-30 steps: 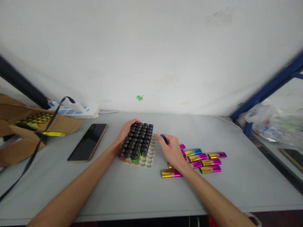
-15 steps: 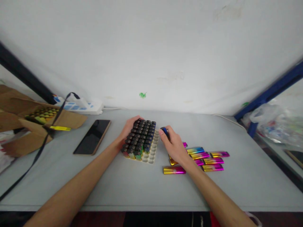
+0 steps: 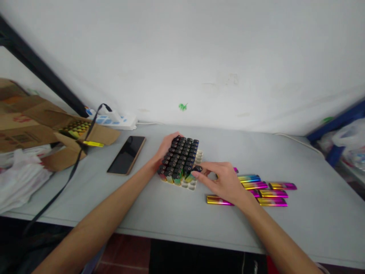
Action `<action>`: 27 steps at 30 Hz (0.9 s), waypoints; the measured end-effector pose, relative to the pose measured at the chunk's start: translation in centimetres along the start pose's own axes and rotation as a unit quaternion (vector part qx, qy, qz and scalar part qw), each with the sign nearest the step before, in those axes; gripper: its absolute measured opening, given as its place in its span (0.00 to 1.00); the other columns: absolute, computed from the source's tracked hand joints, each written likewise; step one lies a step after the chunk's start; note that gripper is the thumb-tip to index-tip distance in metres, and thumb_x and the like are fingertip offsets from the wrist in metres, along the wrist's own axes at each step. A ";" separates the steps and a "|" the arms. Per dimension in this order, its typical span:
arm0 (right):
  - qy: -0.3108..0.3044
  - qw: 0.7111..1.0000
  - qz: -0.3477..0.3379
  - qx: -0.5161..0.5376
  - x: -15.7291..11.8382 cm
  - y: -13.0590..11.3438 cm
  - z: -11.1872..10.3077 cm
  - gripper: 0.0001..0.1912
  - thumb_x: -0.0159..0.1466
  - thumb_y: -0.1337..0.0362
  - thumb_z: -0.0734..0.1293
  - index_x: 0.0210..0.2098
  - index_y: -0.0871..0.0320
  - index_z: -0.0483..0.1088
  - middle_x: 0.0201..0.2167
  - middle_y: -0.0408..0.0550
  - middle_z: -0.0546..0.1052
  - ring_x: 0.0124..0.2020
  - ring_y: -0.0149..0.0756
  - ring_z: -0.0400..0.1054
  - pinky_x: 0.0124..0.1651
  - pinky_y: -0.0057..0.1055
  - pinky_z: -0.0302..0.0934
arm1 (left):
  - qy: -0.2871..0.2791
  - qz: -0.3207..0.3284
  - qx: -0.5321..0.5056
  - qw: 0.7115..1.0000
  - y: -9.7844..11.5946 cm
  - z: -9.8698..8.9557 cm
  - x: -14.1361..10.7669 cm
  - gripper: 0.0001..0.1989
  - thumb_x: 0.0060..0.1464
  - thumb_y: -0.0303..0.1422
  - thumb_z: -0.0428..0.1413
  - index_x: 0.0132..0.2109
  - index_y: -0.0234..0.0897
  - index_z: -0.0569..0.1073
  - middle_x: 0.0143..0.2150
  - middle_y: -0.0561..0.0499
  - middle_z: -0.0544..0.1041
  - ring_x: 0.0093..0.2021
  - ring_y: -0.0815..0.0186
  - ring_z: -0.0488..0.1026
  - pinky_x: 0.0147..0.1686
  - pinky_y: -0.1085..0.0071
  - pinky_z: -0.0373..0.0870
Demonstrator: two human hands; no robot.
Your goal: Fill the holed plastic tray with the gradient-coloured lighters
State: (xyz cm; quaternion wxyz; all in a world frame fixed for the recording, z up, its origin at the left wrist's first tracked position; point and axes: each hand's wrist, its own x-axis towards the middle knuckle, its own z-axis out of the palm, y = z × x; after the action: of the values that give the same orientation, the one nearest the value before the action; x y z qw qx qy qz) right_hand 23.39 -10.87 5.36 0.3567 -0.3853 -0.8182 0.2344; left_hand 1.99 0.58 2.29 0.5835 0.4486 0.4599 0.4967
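Observation:
A white tray (image 3: pixel 191 185) with round hollows holds tight rows of upright lighters (image 3: pixel 180 156) with black tops and shiny coloured bodies. My left hand (image 3: pixel 167 147) wraps round the far left side of this block, its fingers partly hidden behind the lighters. Between the thumb and fingers of my right hand (image 3: pixel 224 180) is one lighter (image 3: pixel 197 168), upright at the tray's right side, close against the standing rows. Whether its base sits in a hollow I cannot tell. Several gold and magenta lighters (image 3: pixel 272 202) lie flat on the table beside and under my right wrist.
A phone (image 3: pixel 127 155) lies left of the tray. Farther left stand an open cardboard box (image 3: pixel 65 146) with more lighters inside, a plastic bag (image 3: pixel 24 179) and a dark strap (image 3: pixel 74 167). A power strip (image 3: pixel 122 121) rests by the wall. Plastic bags (image 3: pixel 352 139) are at far right.
My right hand has brought its lighter left and down to the tray's right part, beside the standing rows. My left hand stays at the block. The camera view has shifted left.

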 end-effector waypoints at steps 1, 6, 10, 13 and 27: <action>-0.010 1.000 0.000 -0.005 -0.1 0.2 0.3 0.18 0.72 0.54 0.65 0.30 0.58 0.73 0.23 0.41 0.74 0.22 0.28 0.64 0.30 0.26 0.56 | -0.003 0.000 0.000 1.000 0.0 0.0 0.0 0.16 0.46 0.47 0.60 0.29 0.38 0.75 0.26 0.55 0.76 0.31 0.63 0.72 0.39 0.68 0.69; -0.037 0.997 -0.014 -0.072 -0.5 0.8 1.7 0.20 0.74 0.50 0.61 0.35 0.57 0.73 0.25 0.45 0.75 0.25 0.32 0.68 0.30 0.28 0.55 | -0.013 0.018 0.027 0.999 0.2 0.0 0.0 0.15 0.48 0.46 0.59 0.29 0.38 0.74 0.26 0.55 0.76 0.32 0.62 0.72 0.42 0.68 0.69; -0.043 0.992 -0.035 -0.109 -0.6 0.4 2.0 0.19 0.76 0.51 0.59 0.38 0.58 0.72 0.27 0.47 0.77 0.27 0.34 0.70 0.30 0.29 0.55 | -0.003 0.018 0.048 0.999 0.2 -0.1 0.2 0.17 0.47 0.48 0.58 0.30 0.38 0.74 0.27 0.54 0.77 0.33 0.61 0.73 0.43 0.66 0.69; -0.052 0.989 -0.056 -0.128 -0.5 0.0 2.0 0.18 0.76 0.53 0.59 0.38 0.58 0.70 0.28 0.47 0.77 0.28 0.34 0.71 0.31 0.29 0.56 | -0.013 0.040 0.073 0.996 0.1 -0.4 0.4 0.15 0.48 0.46 0.57 0.29 0.38 0.74 0.28 0.54 0.77 0.34 0.61 0.74 0.44 0.67 0.70; -0.103 0.975 -0.045 -0.194 0.5 -0.4 2.1 0.16 0.74 0.52 0.63 0.40 0.58 0.70 0.25 0.44 0.75 0.25 0.34 0.70 0.27 0.29 0.51 | -0.005 0.020 0.068 0.997 1.0 -0.1 0.2 0.14 0.47 0.45 0.58 0.31 0.38 0.75 0.28 0.54 0.78 0.36 0.61 0.71 0.45 0.67 0.69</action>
State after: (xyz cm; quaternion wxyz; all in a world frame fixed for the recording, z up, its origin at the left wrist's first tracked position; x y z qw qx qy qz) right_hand 21.36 -10.97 4.47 0.1996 -0.3839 -0.8967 0.0937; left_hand 1.77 0.88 3.20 0.5438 0.4987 0.4811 0.4734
